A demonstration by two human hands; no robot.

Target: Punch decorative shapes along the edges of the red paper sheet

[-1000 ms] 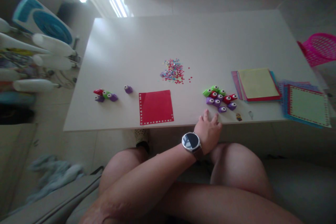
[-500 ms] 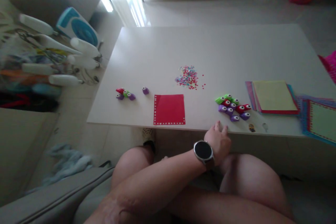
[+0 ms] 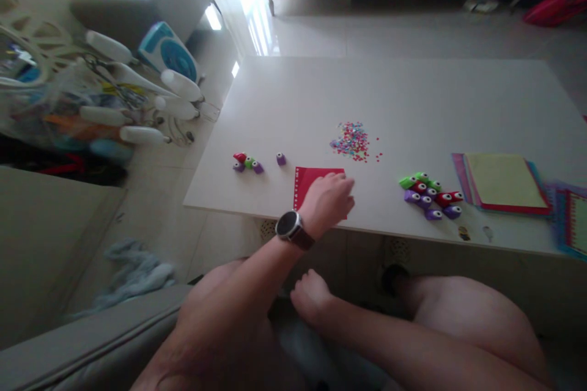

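My left hand (image 3: pixel 328 198), with a round watch on the wrist, is over the right part of a red square sheet (image 3: pixel 314 178). Its fingers are bent and close together, slightly blurred; whether they pinch something cannot be made out. White punched-looking marks run down the sheet's left edge; its lower right is hidden by the hand. My right hand (image 3: pixel 312 296) is closed over my lap, below the table edge, its fingertips hidden. Past the sheet lies a pile of multicoloured confetti (image 3: pixel 353 142). A small purple piece with a white eye-like spot (image 3: pixel 280 159) stands left of it.
More such pieces in red, green and purple form a small group (image 3: pixel 248 163) at left and a larger cluster (image 3: pixel 431 195) at right. Coloured paper sheets (image 3: pixel 504 180) are stacked on the white table (image 3: pixel 413 104), with bordered sheets (image 3: pixel 578 223) at its right edge.
My left hand has moved left from the table edge near the cluster to over the red sheet, its fingers now bent together. My right hand has come into view. The view has shifted.
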